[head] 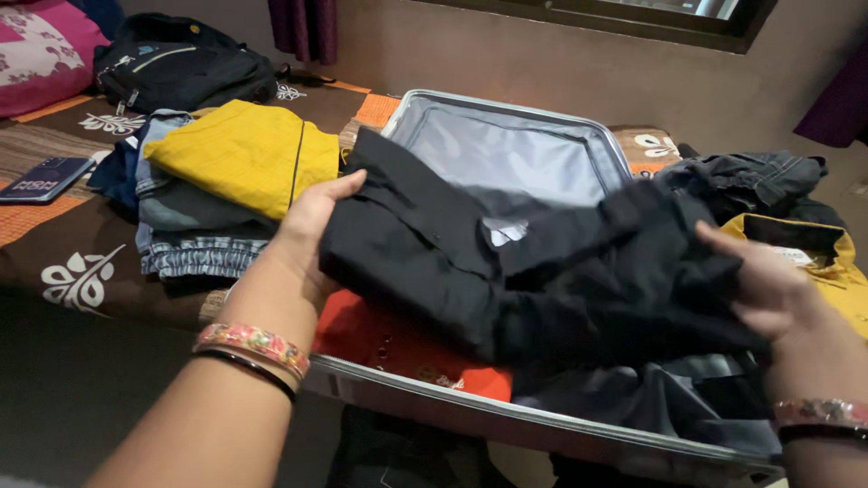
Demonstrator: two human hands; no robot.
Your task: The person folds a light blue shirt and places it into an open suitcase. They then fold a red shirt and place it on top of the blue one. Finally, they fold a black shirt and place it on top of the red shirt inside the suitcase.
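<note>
Your left hand (307, 230) grips the left edge of a folded black garment (515, 271), thumb on top and fingers beneath. Your right hand (768, 289) clasps the garment's right end, fingers curled onto the cloth. The garment is held level above an open suitcase (506, 145) that lies on the bed (54, 262).

An orange garment (398, 348) lies in the suitcase at the near left, directly under the black one. Grey clothing (633, 402) fills the near right.

Left of the suitcase sits a stack of folded clothes topped by a yellow piece (240, 154). A black backpack (181, 68) lies far left. To the right, a dark denim item (755, 181) rests over another yellow garment (836, 271).
</note>
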